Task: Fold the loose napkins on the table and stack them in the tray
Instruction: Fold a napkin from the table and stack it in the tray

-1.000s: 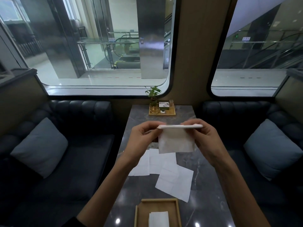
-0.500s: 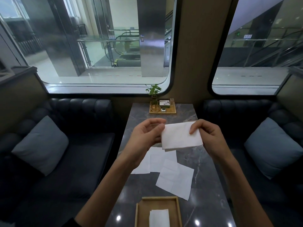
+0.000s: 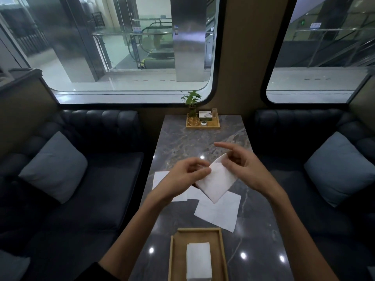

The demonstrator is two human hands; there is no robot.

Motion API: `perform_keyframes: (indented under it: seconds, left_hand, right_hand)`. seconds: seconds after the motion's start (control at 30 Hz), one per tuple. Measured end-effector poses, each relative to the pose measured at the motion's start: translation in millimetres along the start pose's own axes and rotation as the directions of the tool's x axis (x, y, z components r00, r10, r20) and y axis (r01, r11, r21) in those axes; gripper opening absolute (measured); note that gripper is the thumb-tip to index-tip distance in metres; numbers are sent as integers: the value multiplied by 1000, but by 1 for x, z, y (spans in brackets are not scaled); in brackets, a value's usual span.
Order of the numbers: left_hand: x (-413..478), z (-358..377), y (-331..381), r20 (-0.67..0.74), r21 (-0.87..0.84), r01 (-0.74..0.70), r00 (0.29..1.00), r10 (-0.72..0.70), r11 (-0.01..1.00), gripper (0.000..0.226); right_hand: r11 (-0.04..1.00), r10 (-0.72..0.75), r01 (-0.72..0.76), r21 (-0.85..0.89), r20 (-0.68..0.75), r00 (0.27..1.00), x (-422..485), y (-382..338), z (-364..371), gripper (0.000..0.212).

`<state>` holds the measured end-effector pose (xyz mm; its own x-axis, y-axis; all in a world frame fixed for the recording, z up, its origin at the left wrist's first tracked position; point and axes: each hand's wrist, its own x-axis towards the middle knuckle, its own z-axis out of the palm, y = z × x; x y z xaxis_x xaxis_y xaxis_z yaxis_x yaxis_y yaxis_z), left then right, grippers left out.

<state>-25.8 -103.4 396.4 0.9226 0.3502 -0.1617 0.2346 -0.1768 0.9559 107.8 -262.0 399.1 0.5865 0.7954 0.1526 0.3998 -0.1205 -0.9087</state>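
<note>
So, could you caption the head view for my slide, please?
Both hands fold a napkin above the tray.

Dark tufted sofas (image 3: 101, 159) flank a marble table (image 3: 203, 142) beneath windows (image 3: 132, 47).

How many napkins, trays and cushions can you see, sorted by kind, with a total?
Napkins: at least 5. One held by the left hand and right hand; at least three loose, at and, overlapping; one folded stack, layers uncountable.
Trays: 2, near and far.
Cushions: 2, left and right.
Total: at least 9.
</note>
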Motion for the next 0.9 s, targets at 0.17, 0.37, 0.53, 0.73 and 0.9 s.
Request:
perform_keyframes:
  seconds: [0.17,0.37,0.53,0.73,0.9]
  left_hand:
    - [-14,29,-45,-150,-242,-8,988,-29,970,12]
    - [-35,58,-104,-243,-349,145,940,-239,926,16]
    - [-46,77,-191,-91,-244,471,859,-504,848,15]
    - [-57,112,-282,-42,-160,687,712,-700,709,7]
    - [-42,123,-324,-139,-91,714,681,-719,694,13]
  right_hand:
    - [941,199,-189,281,-6,980,-11,29,18,43]
    - [637,537,-495,591,120,835,-62,104,78,27]
    - [619,702,-685,384,120,702,-104,170,124,18]
    - [500,856,-853,153,61,513,-155,253,181,22]
    - [463,886,-885,45,-23,462,-151,285,204,14]
